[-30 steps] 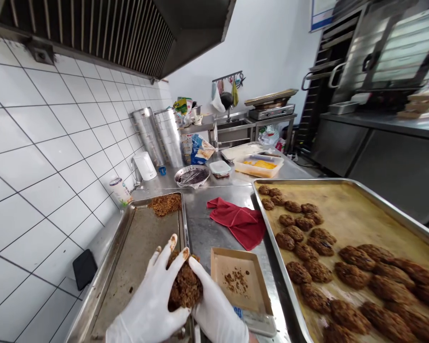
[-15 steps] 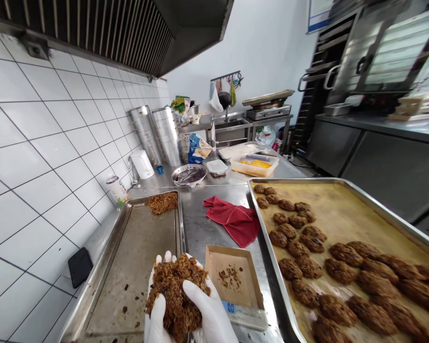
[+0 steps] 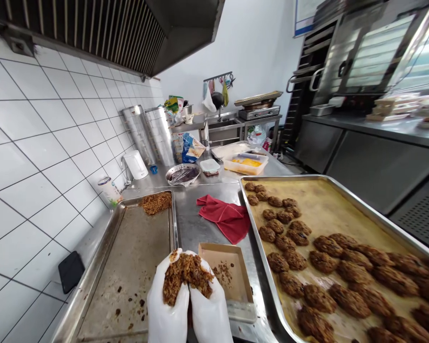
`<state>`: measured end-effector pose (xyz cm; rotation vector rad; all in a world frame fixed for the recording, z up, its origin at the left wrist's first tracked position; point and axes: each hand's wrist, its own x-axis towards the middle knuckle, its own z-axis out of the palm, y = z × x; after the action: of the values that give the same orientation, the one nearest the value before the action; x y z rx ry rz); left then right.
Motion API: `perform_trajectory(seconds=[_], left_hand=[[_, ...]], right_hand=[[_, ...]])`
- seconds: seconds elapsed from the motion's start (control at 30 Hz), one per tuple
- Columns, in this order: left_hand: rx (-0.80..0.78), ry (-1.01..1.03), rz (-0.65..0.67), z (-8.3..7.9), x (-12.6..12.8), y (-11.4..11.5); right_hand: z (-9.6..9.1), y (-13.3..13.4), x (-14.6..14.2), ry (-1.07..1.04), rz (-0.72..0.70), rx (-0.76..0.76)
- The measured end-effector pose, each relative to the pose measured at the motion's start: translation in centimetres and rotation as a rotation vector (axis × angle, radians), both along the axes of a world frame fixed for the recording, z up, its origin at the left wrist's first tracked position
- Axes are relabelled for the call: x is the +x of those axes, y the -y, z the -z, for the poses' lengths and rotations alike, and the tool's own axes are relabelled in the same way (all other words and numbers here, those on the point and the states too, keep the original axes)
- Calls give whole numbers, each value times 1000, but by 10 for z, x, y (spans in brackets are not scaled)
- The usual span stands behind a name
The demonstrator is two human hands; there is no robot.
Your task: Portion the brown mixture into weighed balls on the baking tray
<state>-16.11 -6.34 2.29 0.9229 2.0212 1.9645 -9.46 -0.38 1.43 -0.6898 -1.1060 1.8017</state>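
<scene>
My left hand (image 3: 167, 309), in a white glove, wraps round one side of a brown, sticky rice mixture (image 3: 184, 272). On the other side my right hand (image 3: 211, 312), gloved too, closes round the same clump. Both thumbs press down between the two halves, and the top of the clump is parted there. The hands are above the right edge of a metal baking tray (image 3: 136, 259), which has scattered crumbs and a heap of the same rice (image 3: 156, 203) at its far end. Beside my right hand, a cardboard tray (image 3: 241, 267) with crumbs sits on a scale (image 3: 241, 310).
On the right, a large lined tray (image 3: 271, 297) carries many brown shaped patties (image 3: 320, 297). A red cloth (image 3: 225, 218) lies between the trays. Further back are a foil-coloured bowl (image 3: 182, 175) and a plastic tub (image 3: 245, 164). A phone (image 3: 70, 272) rests by the tiled wall.
My hands have turned inward from cupping the clump to gripping it from both sides. The clump is squeezed smaller and parted at the middle. The view has shifted slightly right.
</scene>
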Motion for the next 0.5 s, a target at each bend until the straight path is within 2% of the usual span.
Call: perform_trajectory(seconds=[0.1, 0.2, 0.3, 0.37, 0.43, 0.5], left_hand=[[-113, -168, -21, 8, -13, -1], [-119, -325, -77, 22, -26, -4], [-41, -492, -89, 30, -34, -3], [-44, -545, 8, 24, -39, 3], [-135, -491, 223, 8, -45, 14], [-201, -351, 448, -10, -53, 27]], right_hand=[[1, 5, 0, -68, 7, -122], [-10, 7, 4, -320, -189, -245], [-22, 1, 5, -398, -383, -303], [-26, -6, 4, -382, -409, -339], [-28, -11, 2, -354, -357, -383], [-30, -14, 2, -283, -265, -356]])
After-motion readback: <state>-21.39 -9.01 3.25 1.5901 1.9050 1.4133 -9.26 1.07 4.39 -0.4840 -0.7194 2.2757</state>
